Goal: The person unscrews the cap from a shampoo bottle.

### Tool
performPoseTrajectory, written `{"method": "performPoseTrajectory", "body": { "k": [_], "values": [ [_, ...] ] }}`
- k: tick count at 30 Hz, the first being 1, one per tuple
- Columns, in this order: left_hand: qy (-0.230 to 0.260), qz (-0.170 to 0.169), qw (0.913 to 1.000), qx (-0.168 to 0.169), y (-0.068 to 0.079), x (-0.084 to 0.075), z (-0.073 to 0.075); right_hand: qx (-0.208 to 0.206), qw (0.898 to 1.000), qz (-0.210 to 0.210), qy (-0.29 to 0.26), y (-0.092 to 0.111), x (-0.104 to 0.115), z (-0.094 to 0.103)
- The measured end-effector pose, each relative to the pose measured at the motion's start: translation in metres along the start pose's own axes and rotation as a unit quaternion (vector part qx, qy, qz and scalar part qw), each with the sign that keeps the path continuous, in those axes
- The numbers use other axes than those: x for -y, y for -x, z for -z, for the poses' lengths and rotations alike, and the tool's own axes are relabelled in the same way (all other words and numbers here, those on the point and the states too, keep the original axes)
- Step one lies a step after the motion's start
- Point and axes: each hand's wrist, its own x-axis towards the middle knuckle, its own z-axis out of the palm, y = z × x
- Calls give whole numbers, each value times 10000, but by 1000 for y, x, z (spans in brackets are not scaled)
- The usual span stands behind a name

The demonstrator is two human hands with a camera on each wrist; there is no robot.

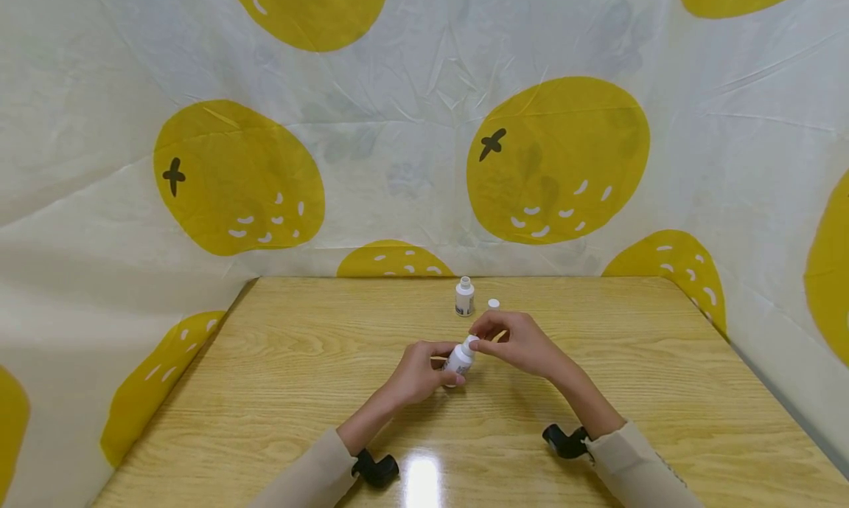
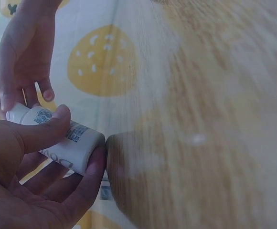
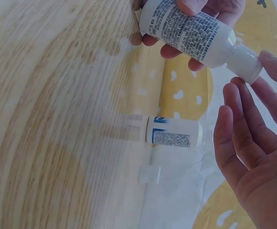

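My left hand (image 1: 416, 375) grips a small white bottle (image 1: 458, 362) by its body, tilted with its top toward the right hand. Dense dark print covers the bottle's label (image 3: 184, 31) in the right wrist view. On the neck sits a white cap (image 3: 244, 63), and my right hand (image 1: 524, 343) pinches it between thumb and fingertips. Part of the bottle's lower body is hidden behind the left thumb and fingers. In the left wrist view the bottle's base (image 2: 96, 153) is close over the tabletop.
Behind the hands, a second white bottle (image 1: 464, 299) stands upright with its threaded neck uncovered. A loose white cap (image 1: 494, 304) lies to its right, near the right hand. The wooden table (image 1: 318, 346) meets a hanging cloth (image 1: 398, 176) with yellow fruit prints at the back and sides.
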Motion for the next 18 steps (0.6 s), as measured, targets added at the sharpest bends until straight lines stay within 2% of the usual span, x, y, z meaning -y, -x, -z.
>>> {"method": "performPoseTrajectory", "body": {
  "k": [18],
  "values": [
    [-3, -2, 10000, -7, 0, 1, 0, 36, 10000, -6, 16, 0, 1, 1]
  ]
}}
